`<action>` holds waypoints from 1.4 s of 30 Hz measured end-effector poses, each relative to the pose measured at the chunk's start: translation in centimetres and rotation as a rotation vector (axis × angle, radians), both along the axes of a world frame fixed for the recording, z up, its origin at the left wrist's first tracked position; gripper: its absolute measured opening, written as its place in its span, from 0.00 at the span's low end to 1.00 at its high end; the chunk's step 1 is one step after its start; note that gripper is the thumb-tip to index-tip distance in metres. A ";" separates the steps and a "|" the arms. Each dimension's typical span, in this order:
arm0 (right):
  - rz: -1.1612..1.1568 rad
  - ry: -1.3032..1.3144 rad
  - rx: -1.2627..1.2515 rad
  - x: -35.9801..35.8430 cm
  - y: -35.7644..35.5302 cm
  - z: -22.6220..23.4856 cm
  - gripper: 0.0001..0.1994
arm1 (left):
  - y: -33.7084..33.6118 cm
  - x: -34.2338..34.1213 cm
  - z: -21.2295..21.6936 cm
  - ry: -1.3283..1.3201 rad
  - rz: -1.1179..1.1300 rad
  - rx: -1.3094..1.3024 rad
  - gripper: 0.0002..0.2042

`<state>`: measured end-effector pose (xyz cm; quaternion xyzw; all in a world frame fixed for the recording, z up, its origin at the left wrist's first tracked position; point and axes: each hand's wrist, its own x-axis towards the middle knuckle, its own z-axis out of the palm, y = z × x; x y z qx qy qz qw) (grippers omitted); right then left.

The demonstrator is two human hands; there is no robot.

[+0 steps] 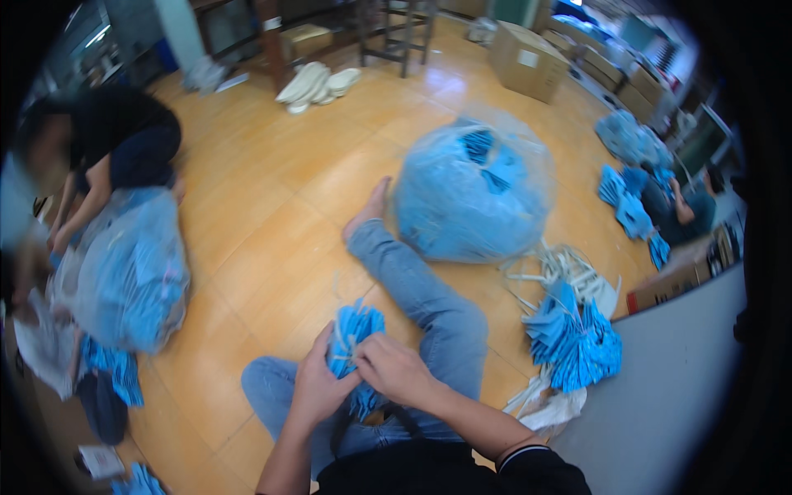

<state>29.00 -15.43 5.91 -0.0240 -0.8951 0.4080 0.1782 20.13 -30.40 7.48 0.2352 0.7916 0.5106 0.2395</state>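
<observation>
A big clear bag of blue tags (472, 194) sits on the wooden floor (272, 214) beyond your outstretched leg (417, 285). Over your lap, your left hand (318, 386) and right hand (394, 369) both clasp a bundle of blue tags (353, 330).

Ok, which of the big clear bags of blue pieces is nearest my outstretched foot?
The rounded bag at centre, right beside your bare foot; the other bag sits far left by a co-worker.

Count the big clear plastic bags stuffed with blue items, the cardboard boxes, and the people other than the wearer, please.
Clear plastic bags full of blue items: 3
Brown cardboard boxes: 2
Other people sitting on the wooden floor: 2
Total: 7
</observation>
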 end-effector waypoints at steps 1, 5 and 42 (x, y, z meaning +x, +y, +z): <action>0.003 -0.011 0.006 0.1 0.0 0.2 0.06 | 0.0 0.0 0.0 0.026 -0.002 -0.004 0.43; 0.032 -0.152 -0.112 0.2 0.0 0.9 0.07 | -0.3 -0.1 -0.1 0.175 -0.033 -0.110 0.43; -0.092 0.026 -0.091 0.1 -0.5 1.8 0.06 | -0.1 0.0 0.5 0.304 0.016 -0.087 0.39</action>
